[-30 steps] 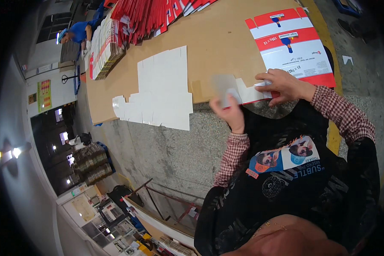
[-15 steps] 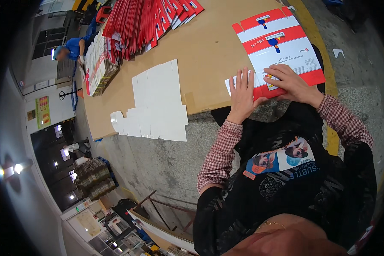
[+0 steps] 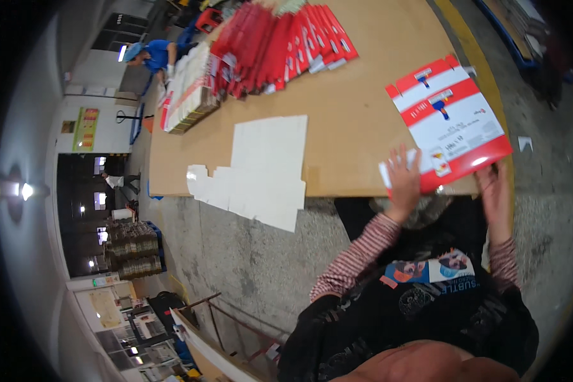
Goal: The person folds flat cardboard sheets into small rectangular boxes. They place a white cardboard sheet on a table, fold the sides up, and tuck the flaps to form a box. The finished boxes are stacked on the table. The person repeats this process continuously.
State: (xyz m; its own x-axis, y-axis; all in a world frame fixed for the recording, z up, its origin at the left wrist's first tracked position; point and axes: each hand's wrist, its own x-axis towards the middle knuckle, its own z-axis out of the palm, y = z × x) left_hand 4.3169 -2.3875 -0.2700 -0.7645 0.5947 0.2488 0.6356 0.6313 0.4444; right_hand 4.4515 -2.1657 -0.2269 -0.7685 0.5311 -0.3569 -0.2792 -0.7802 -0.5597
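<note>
A flat red and white printed carton (image 3: 449,121) lies on the brown table (image 3: 350,127), overhanging its near edge in front of me. My left hand (image 3: 403,180) rests flat, fingers spread, on the carton's near left corner, where a white flap shows. At the carton's near right edge, my right hand (image 3: 494,186) has its fingers curled at the rim and seems to grip it. Both forearms wear red checked sleeves.
A white flat cardboard blank (image 3: 267,167) hangs over the table's near edge to the left. Fanned red cartons (image 3: 280,41) and a stack of flat cartons (image 3: 186,89) fill the far end, where a person in blue (image 3: 151,54) stands. Stacked goods (image 3: 130,248) sit on the concrete floor.
My right hand slid off the top of the carton to its near right edge. My left hand stays on the near left corner, fingers spread wider.
</note>
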